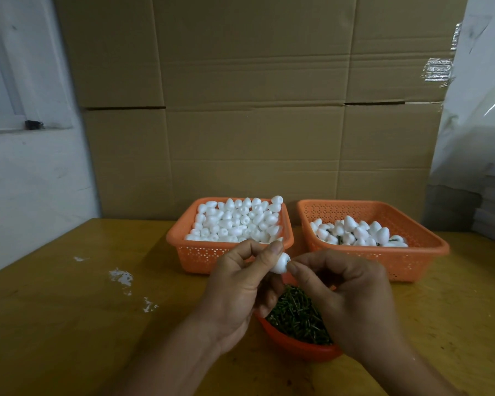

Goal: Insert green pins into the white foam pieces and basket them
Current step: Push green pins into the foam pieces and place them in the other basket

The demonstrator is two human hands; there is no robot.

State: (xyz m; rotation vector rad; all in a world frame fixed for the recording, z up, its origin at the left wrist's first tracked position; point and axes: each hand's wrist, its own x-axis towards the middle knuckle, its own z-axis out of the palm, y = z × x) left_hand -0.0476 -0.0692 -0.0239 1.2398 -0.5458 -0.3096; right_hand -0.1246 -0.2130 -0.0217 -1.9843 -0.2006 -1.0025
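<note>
My left hand (240, 284) pinches the white foam piece (280, 262) above the bowl of green pins (295, 315), its pin end facing right toward my right hand (346, 292), whose fingertips pinch against it, with the half-filled basket (375, 264) lying nearer that hand.

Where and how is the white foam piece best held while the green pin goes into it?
Hold the foam piece by its rounded flanks, coming from its left as the left hand does now, thumb and fingers on opposite sides. That probably steadies it and leaves the right-facing end, where a dark spot shows, free for the right hand pressing there. The pin itself is hidden.
</note>
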